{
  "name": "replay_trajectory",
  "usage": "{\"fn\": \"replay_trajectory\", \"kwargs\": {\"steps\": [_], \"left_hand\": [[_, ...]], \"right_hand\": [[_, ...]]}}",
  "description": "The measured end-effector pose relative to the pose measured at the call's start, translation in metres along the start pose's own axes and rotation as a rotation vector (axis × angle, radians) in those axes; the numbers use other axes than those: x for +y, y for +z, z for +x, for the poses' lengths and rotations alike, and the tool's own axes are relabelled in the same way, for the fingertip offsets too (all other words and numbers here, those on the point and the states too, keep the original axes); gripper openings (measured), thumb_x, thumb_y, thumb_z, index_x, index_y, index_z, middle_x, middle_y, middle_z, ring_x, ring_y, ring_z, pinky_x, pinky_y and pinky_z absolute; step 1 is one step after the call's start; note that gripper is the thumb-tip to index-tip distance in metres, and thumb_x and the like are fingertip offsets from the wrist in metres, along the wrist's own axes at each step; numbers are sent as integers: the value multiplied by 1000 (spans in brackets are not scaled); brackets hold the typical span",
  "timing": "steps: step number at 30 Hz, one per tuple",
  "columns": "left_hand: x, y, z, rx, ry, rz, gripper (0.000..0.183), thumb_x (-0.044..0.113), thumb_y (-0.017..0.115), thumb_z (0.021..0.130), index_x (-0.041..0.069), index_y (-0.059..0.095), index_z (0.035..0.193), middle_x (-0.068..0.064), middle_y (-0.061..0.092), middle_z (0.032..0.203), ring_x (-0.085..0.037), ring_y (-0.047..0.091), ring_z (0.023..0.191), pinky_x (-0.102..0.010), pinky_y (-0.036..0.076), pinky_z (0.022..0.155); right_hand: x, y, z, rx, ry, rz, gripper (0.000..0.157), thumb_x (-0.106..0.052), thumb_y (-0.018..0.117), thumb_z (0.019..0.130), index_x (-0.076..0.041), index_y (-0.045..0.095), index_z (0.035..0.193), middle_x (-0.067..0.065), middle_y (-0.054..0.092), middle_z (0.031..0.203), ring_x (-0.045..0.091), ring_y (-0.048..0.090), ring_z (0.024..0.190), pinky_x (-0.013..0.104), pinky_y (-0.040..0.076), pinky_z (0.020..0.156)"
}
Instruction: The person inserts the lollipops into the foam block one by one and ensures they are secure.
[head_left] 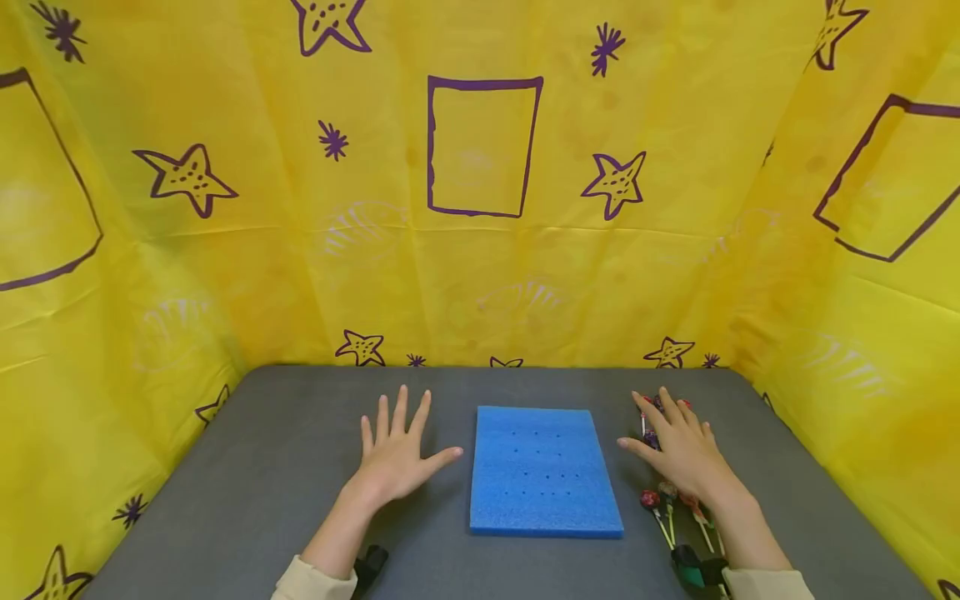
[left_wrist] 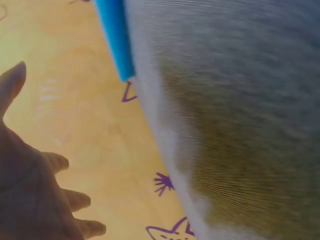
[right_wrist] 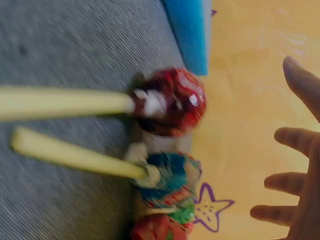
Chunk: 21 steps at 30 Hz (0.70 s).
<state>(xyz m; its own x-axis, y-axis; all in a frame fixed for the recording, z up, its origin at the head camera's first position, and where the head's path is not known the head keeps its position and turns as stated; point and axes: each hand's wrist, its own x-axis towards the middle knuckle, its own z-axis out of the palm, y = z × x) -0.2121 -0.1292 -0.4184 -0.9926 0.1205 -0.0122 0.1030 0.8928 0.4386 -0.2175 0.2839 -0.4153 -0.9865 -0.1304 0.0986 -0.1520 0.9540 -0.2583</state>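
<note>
My left hand (head_left: 397,462) is spread with straight fingers over the grey table, left of a blue foam board (head_left: 543,512). It holds nothing. Rows of small holes mark the board's top. On the other side, my right hand (head_left: 686,454) hovers with extended fingers, overlapping several wrapped lollipops in the head view and hiding part of them. Among these, a red-wrapped lollipop (right_wrist: 182,102) and a blue-green one (right_wrist: 172,175) lie close below the hand in the right wrist view, their pale sticks pointing away from the fingers. Nothing sits in that hand either.
The grey table (head_left: 247,492) has rounded back corners. Yellow cloth (head_left: 480,283) printed with purple stars and squares surrounds it at the back and both sides. Dark wrist cameras with straps (head_left: 370,569) sit by the sleeves.
</note>
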Motion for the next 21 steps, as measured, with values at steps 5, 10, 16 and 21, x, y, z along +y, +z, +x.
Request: {"fn": "replay_trajectory", "kwargs": {"steps": [5,10,16,21], "left_hand": [[5,-8,6,-16,17,-166,96,69,58,86,26,15,160,-20,8,166,-51,6,151,-76,15,117],[11,-15,16,-61,20,-342,85,57,64,88,19,30,156,-25,40,150,-42,45,135,-65,45,103],[15,-17,26,-196,15,-533,82,22,79,83,16,36,152,-25,54,129,-25,63,96,-42,60,81],[17,-10,33,-329,23,-655,92,13,82,79,19,30,155,-25,51,124,-20,62,83,-38,63,76]], "right_hand": [[6,-9,6,28,18,24,87,-70,48,91,-20,24,158,33,18,159,65,22,137,87,19,101],[15,-19,13,44,55,102,84,-64,45,96,-7,28,155,38,23,155,68,26,131,85,25,99],[39,-32,27,21,175,244,80,-58,32,102,6,30,149,42,33,146,62,35,128,76,36,101],[64,-43,43,-5,301,312,75,-55,29,103,6,36,145,41,39,143,60,38,127,70,41,101]]}}
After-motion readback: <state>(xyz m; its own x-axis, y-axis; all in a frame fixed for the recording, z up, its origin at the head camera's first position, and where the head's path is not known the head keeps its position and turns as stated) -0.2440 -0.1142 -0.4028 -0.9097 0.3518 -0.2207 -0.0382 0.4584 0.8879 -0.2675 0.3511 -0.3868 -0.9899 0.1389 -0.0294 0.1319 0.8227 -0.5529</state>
